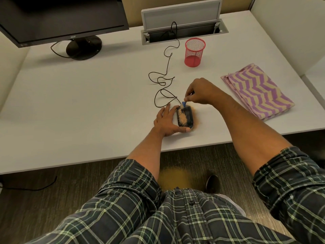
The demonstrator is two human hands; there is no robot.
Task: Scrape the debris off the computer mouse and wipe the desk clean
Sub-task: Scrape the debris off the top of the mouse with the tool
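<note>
A black wired computer mouse [186, 118] lies on the white desk [88, 106] near its front edge, its top coated with tan, sand-like debris. My left hand [167, 121] grips the mouse from its left side, thumb curled round the near end. My right hand [198, 92] pinches a small blue scraper [184, 104], whose tip touches the far end of the mouse. Some tan debris lies on the desk along the mouse's right side [194, 126]. A folded purple-and-cream zigzag cloth [255, 90] rests to the right.
The mouse cable [164, 81] loops across the desk to a cable hatch [182, 32] at the back. A red mesh pen cup [194, 52] stands behind my right hand. A monitor [61, 20] is at the back left. Tan debris [174, 178] lies on the floor.
</note>
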